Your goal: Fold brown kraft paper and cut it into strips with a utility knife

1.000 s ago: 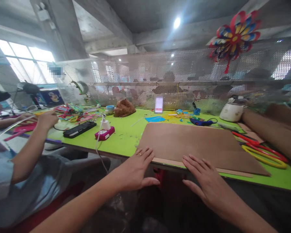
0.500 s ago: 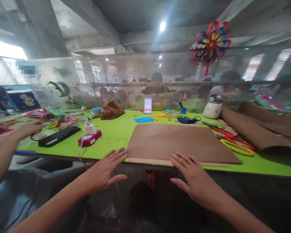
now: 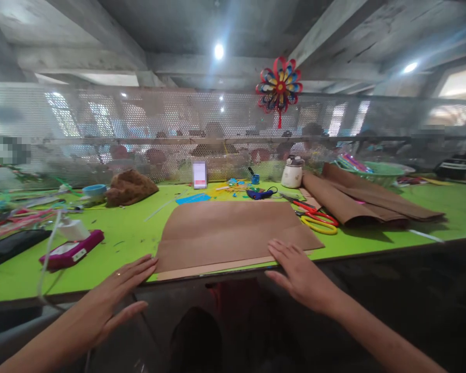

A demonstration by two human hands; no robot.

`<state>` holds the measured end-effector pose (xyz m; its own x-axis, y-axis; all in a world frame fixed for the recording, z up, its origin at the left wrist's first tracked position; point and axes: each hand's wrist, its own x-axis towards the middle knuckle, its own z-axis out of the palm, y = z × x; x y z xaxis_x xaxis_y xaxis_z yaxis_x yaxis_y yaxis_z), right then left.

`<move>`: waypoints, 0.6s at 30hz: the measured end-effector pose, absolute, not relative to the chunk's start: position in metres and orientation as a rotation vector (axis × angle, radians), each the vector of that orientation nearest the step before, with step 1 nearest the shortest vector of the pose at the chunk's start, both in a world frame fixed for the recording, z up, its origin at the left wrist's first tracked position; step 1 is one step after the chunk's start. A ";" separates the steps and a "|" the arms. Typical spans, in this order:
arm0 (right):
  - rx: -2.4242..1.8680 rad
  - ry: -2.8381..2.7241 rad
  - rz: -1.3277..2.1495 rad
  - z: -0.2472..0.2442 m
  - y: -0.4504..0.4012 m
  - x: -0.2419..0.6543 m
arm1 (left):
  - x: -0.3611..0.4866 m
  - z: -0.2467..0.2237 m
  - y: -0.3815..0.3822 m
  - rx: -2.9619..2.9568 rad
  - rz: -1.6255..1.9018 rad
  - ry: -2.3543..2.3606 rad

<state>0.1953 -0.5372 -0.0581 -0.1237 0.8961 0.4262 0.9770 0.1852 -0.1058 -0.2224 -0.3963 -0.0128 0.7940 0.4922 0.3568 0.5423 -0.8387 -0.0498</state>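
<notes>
A sheet of brown kraft paper (image 3: 225,230) lies flat on the green tabletop before me. Along its near edge shows a narrow, lighter brown strip (image 3: 202,270), partly covered by the sheet. My left hand (image 3: 118,295) is open, its fingertips at the paper's near left corner and the thumb apart over the table edge. On the right part of the near edge rest the outstretched fingers of my right hand (image 3: 295,272), also open. Both palms hang past the table edge. Just right of the sheet lie red-handled scissors (image 3: 310,208) and yellow-handled scissors (image 3: 319,225).
Rolled brown paper (image 3: 345,202) lies at the right, with a white bottle (image 3: 292,173) behind it. At the left are a magenta power strip (image 3: 73,251), a black case (image 3: 15,246) and a crumpled brown lump (image 3: 131,187). A phone (image 3: 199,174) stands by the mesh screen (image 3: 159,124).
The view has turned to the right, so the table's things sit further left. The neighbouring person's arm has left the view. Both hands stay open at the paper's near edge.
</notes>
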 end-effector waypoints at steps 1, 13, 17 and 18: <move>-1.784 -2.044 -0.308 -0.062 -0.540 0.212 | -0.221 -0.012 -0.394 -2.825 -0.491 -0.822; -1.888 -2.069 -0.353 -0.047 -0.546 0.289 | -0.080 0.020 -0.382 -2.746 -0.120 -0.563; -1.860 -2.156 -0.169 -0.024 -0.535 0.287 | 0.002 0.012 -0.378 -2.926 -0.261 -0.327; -1.837 -2.177 -0.121 -0.020 -0.533 0.290 | 0.018 0.009 -0.376 -2.973 -0.307 -0.319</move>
<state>0.2902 -0.5332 -0.0196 -0.1451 0.9513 0.2722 0.9755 0.1834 -0.1212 0.0182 -0.3760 0.0092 0.9568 0.1951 0.2155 0.2227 -0.9684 -0.1120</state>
